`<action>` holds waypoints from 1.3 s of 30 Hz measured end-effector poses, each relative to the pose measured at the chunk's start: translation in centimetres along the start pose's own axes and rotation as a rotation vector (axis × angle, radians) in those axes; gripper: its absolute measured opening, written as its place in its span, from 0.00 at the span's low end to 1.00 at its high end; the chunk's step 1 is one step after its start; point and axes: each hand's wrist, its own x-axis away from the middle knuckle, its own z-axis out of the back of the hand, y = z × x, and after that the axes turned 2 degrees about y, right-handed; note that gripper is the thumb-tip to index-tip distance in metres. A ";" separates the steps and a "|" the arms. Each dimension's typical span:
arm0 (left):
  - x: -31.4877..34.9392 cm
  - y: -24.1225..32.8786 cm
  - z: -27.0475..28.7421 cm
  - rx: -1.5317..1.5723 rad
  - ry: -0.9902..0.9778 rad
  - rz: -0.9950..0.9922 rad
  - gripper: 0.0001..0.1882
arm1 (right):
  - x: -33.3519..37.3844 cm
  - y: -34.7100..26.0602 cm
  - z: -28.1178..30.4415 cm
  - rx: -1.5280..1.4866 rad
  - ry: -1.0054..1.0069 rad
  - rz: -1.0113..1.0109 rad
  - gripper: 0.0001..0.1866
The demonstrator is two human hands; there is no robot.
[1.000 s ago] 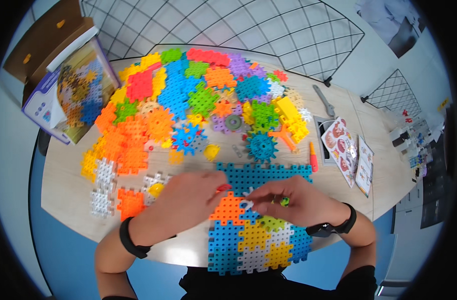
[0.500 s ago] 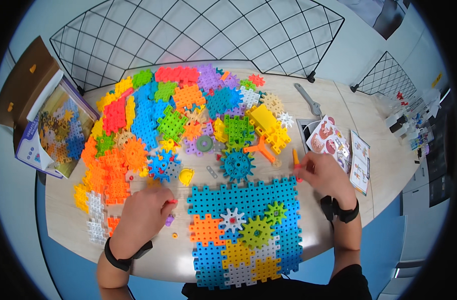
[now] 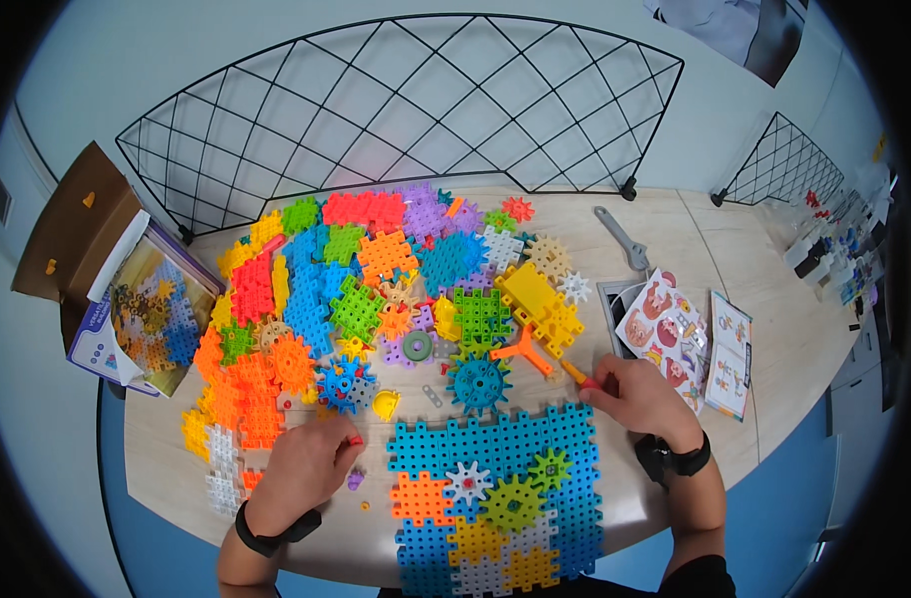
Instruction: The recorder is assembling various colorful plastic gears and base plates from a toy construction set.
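Note:
My left hand [image 3: 304, 466] is closed, pinching a small red piece [image 3: 356, 441] at its fingertips, left of the toy board. A small purple piece [image 3: 355, 479] lies just beside it. My right hand [image 3: 640, 401] is closed around a slim orange-and-red stick-shaped tool [image 3: 575, 374], its orange end slanting up and left. The board of joined plates [image 3: 490, 444] lies between my hands at the table's near edge, teal along its far side. A white gear [image 3: 467, 482], a large olive-green gear [image 3: 513, 503] and a smaller green gear [image 3: 550, 469] are mounted on it, side by side.
Piled plates and gears cover the far left, including orange plates [image 3: 246, 389] and a teal gear [image 3: 478, 384]. An orange three-armed piece [image 3: 523, 351] lies near my right hand. Beyond are a sticker sheet [image 3: 665, 334], a booklet [image 3: 729, 354], a grey wrench [image 3: 623, 239] and an open box [image 3: 151, 309].
The whole view has shifted, so the table appears lower. In my right hand the orange-and-red tool has tipped from nearly upright to leaning left. My left hand still pinches the red piece.

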 end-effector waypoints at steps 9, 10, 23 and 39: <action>0.3 -0.1 0.3 -0.022 0.017 -0.082 0.05 | 0.0 -0.9 0.1 0.008 -0.003 -0.018 0.17; 0.3 -0.1 0.3 -0.040 0.008 -0.079 0.06 | -0.1 -0.8 0.0 0.012 0.003 -0.013 0.17; 0.2 -1.2 -0.5 -0.071 -0.023 -0.080 0.05 | 0.2 -1.3 0.0 0.032 0.026 -0.056 0.17; 0.3 -1.5 -1.2 -0.144 0.030 -0.185 0.05 | -20.1 -11.0 -0.9 0.541 0.088 0.864 0.31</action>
